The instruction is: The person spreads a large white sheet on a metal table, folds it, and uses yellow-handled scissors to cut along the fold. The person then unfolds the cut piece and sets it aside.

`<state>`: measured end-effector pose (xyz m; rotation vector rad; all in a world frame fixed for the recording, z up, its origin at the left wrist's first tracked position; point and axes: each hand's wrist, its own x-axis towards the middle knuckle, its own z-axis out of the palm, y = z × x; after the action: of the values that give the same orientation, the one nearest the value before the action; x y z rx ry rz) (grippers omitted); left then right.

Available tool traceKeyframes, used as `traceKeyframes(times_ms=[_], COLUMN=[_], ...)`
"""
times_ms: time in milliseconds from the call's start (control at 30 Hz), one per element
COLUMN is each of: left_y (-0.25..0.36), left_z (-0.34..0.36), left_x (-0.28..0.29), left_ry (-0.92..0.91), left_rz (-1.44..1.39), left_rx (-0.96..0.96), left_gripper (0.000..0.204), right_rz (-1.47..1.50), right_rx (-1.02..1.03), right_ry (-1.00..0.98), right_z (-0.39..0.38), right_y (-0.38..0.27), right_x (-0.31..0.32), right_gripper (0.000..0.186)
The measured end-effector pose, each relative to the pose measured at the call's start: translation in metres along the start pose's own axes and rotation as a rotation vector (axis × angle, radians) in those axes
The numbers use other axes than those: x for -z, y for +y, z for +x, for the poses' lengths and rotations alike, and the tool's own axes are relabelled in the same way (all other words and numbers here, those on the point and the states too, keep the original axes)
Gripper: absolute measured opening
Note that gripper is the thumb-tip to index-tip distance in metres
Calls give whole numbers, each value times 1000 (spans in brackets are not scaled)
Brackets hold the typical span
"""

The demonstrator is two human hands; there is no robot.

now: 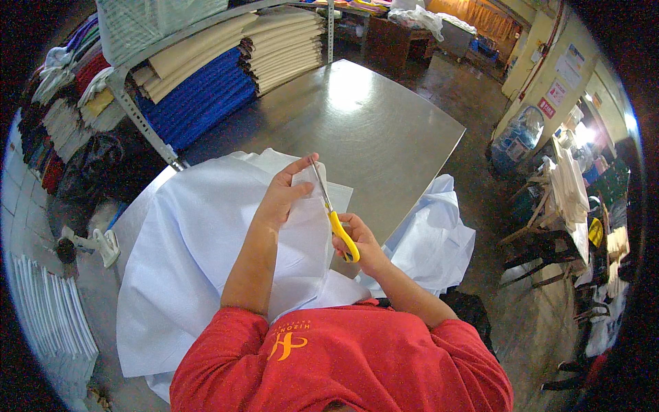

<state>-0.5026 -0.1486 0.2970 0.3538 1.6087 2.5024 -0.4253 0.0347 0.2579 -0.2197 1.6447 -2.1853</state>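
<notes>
While the left hand [280,199] pinches the white fabric [206,254] taut above the counter [384,130], the right hand [360,240] grips yellow-handled scissors [333,216], blades pointing away along the fabric's raised edge

Table [384,130] glossy metal; sheet [206,240] matt white cloth, maybe nonwoven; scissors [336,223] yellow plastic handles.
</notes>
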Motion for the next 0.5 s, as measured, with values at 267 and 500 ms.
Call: traceKeyframes(times_ms=[267,500], left_y=[2,1], left_z=[1,2], left_x=[4,8], left_ry=[-5,-12], left_rz=[49,90], left_rx=[22,29], left_gripper=[54,55], right_rz=[-24,-50], right_rx=[-10,2], right_ry=[16,15], right_z=[1,2], right_y=[1,2], right_x=[3,9], right_gripper=[41,42])
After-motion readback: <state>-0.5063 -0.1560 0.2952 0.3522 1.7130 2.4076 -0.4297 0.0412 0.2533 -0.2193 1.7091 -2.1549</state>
